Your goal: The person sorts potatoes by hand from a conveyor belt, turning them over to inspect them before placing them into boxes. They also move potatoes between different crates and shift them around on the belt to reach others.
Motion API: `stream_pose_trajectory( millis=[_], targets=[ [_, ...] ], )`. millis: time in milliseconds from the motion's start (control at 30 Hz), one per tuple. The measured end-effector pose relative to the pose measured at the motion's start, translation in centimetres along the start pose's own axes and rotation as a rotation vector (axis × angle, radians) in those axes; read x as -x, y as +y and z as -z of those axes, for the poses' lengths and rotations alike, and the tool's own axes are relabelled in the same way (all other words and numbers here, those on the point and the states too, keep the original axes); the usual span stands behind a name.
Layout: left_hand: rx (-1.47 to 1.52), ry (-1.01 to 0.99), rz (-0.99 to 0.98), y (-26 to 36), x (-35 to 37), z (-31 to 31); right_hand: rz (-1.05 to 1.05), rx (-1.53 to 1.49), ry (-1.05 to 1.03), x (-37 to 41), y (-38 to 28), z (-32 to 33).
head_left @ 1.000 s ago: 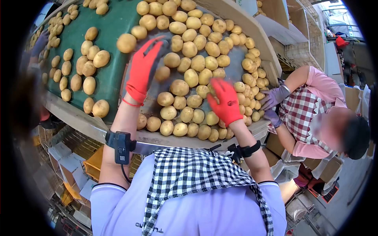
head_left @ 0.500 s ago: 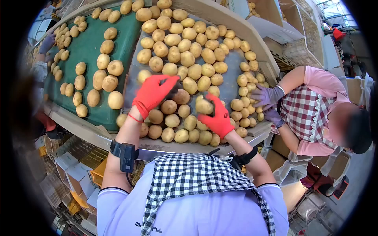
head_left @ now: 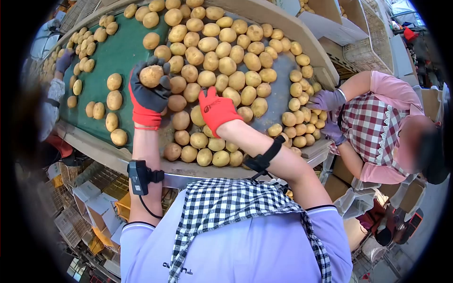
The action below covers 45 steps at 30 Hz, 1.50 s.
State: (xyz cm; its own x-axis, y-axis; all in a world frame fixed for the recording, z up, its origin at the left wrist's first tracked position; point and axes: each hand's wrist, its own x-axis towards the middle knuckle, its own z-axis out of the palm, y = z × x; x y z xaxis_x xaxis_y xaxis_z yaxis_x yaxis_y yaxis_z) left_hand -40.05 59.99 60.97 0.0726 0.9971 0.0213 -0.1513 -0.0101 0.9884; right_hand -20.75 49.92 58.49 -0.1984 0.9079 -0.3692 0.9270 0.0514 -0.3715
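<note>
My left hand [head_left: 147, 96], in a red and black glove, is raised palm up and grips one yellow potato [head_left: 151, 75] above the edge between the green belt [head_left: 123, 56] and the grey sorting tray [head_left: 278, 101]. My right hand [head_left: 216, 109], in a red glove, reaches across to the left and lies back up on the heap of potatoes [head_left: 222, 66] in the tray. Whether its fingers close on a potato is hidden under the glove.
Loose potatoes [head_left: 113, 96] lie spread on the green belt at the left. A co-worker in a pink top and checked apron stands at the right, their purple gloved hand [head_left: 325, 100] at the tray's corner. Another gloved hand [head_left: 63, 61] works far left. Crates [head_left: 358, 61] stand behind.
My left hand has lifted a potato and turned palm up, moving left towards the belt. My right hand let go of the potato it held and swung left over the heap.
</note>
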Motion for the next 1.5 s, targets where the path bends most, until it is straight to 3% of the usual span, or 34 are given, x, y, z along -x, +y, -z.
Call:
stream_pose_trajectory(
  millis=[67,133,167,200,267,300,333,400,433,467,633,667,733,767,800,833,867,933,1000,1067,1100,1133,1200,1233,1267,1300,1333,1367,1400,1433,1467,1500],
  targets=[
    [0.086,-0.046,0.030,0.5,0.6,-1.8,-0.024,0.047,-0.047,-0.8,0.6,-0.7],
    [0.550,-0.033,0.407,2.0,1.7,-4.3,0.034,-0.060,-0.054,-2.0,2.6,-0.7],
    [0.587,0.021,0.490,2.9,2.2,-5.1,0.126,-0.145,0.002,-2.7,4.4,-1.5],
    [0.589,0.023,0.491,2.6,2.0,-4.8,0.130,-0.379,-0.086,-0.9,5.5,1.6],
    [0.491,-0.228,0.566,1.0,1.0,-3.6,-0.083,-0.883,-0.133,1.7,6.8,4.5],
    [-0.069,-0.546,0.099,0.6,1.4,-3.6,-0.082,-0.873,-0.132,2.1,6.6,5.0],
    [-0.063,-0.546,0.095,0.3,1.6,-3.7,-0.079,-0.919,-0.037,2.6,6.4,5.2],
    [0.003,-0.608,0.391,2.7,2.3,-6.8,-0.070,-1.015,0.159,3.6,5.8,5.4],
    [0.019,-0.728,0.377,2.1,2.7,-6.8,-0.061,-1.064,0.259,4.1,5.2,5.4],
    [0.097,-0.726,0.358,1.9,3.2,-7.1,-0.047,-1.116,0.359,4.6,4.6,5.5],
    [0.123,-0.728,0.363,3.1,3.3,-7.0,0.001,-0.999,0.519,5.7,3.0,6.8],
    [-0.029,-0.666,0.218,2.8,3.4,-7.2,0.016,-1.003,0.527,5.3,2.9,7.1],
    [0.052,-0.617,0.420,3.3,3.7,-6.8,0.000,-1.039,0.384,5.4,3.0,7.4],
    [-0.046,-0.561,0.325,-0.2,3.6,-4.7,0.185,-0.947,0.553,4.3,3.9,4.9],
    [0.096,-0.608,0.421,1.2,3.8,-5.8,0.143,-0.724,0.579,5.1,3.5,5.4],
    [0.086,-0.620,0.339,2.1,3.3,-6.6,0.180,-0.750,0.654,4.6,3.5,4.1],
    [-0.001,-0.617,0.179,2.8,3.3,-7.1,0.241,-0.791,0.709,4.6,3.2,3.8],
    [-0.172,-0.585,-0.102,3.6,4.1,-7.2,0.400,-0.576,0.871,4.9,3.4,3.8],
    [-0.336,-0.559,-0.321,3.7,5.0,-6.7,0.628,-0.387,0.905,6.6,0.7,9.8],
    [-0.675,-0.534,-0.270,4.8,6.0,-6.2,0.843,-0.704,0.654,7.9,-2.1,17.9],
    [-0.675,-0.551,-0.276,3.7,6.6,-5.5,1.049,-0.438,0.831,7.3,-2.7,20.6],
    [-0.272,-0.473,0.036,1.1,6.4,-4.7,1.055,-0.153,0.879,5.9,-4.6,23.8],
    [0.531,-0.267,0.651,-2.2,5.6,-3.4,0.910,-0.262,1.481,0.5,-10.0,30.3],
    [0.551,-0.416,0.531,1.1,7.0,-4.8,0.669,0.064,1.650,-1.6,-11.1,33.0],
    [0.558,-0.229,0.718,1.8,6.7,-4.5,0.398,0.383,1.770,-2.2,-12.2,34.5],
    [0.528,-0.274,0.644,2.0,6.8,-4.3,0.390,0.372,1.775,-2.3,-11.9,34.1],
    [0.505,-0.313,0.579,2.3,7.2,-3.6,0.446,0.172,1.452,-2.2,-11.6,33.1],
    [0.139,-0.364,0.231,2.3,8.0,-2.9,0.491,-0.017,1.108,-1.7,-11.3,31.6],
    [0.424,-0.227,0.455,2.9,7.8,-2.3,0.546,-0.174,1.057,-2.0,-10.0,28.5],
    [0.543,-0.171,0.440,2.7,7.9,-1.4,0.590,-0.331,0.994,-2.5,-8.3,24.3],
    [0.455,-0.115,0.359,4.2,8.0,-1.4,0.501,-0.432,0.884,-2.5,-6.3,19.8],
    [0.394,-0.135,0.257,3.0,7.9,-0.4,0.343,-0.316,0.803,-2.4,-3.7,14.5]
  ],
)
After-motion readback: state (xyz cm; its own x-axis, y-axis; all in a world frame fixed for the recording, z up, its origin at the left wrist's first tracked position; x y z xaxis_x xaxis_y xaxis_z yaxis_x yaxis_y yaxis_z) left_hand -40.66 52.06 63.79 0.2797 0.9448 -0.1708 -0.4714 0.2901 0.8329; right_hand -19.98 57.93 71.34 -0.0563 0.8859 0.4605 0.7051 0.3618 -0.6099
